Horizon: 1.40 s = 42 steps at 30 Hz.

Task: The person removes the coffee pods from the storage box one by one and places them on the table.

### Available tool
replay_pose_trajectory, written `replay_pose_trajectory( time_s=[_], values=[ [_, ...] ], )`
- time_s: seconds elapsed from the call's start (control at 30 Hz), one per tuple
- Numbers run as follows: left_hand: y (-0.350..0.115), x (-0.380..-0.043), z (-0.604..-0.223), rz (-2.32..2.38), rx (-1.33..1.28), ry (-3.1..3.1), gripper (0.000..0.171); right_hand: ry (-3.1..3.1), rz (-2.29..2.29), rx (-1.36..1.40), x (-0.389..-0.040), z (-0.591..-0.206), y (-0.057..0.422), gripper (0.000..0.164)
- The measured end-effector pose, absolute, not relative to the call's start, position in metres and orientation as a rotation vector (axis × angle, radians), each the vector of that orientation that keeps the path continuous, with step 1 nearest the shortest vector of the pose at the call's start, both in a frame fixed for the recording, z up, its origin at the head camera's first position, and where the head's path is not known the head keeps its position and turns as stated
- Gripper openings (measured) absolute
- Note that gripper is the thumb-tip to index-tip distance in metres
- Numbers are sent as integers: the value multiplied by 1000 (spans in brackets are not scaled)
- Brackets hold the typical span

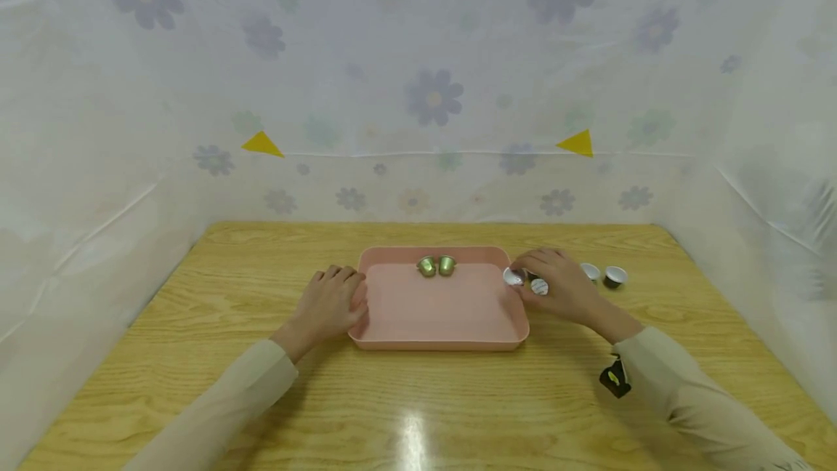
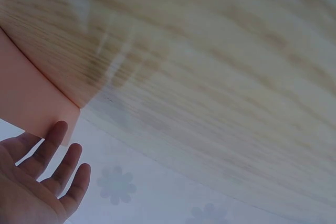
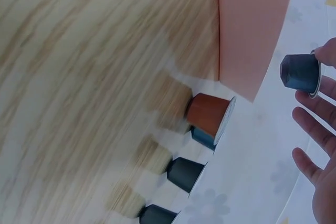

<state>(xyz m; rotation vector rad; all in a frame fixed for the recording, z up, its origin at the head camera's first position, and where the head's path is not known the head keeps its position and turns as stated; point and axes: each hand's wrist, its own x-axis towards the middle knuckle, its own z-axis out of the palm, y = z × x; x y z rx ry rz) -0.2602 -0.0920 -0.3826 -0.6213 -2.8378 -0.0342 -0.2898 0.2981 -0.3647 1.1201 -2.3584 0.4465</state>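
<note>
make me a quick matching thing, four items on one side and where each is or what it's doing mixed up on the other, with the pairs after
1. left hand
2. right hand
3. two green capsules
4. brown capsule

A. inside the tray, near its far wall
B. on the table, outside the tray
C. at the tray's left side
D. holding a dark blue capsule

Pairs: 1-C, 2-D, 3-A, 4-B

Lettering or numbers — none legible
</note>
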Motion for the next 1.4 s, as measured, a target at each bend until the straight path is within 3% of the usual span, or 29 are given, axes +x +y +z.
replay_pose_trajectory(
  time_s=[1.4],
  values=[
    [-93, -262, -386, -12, -615, -2817, 38, -2512, 392, 868, -278, -386, 370, 29]
  ],
)
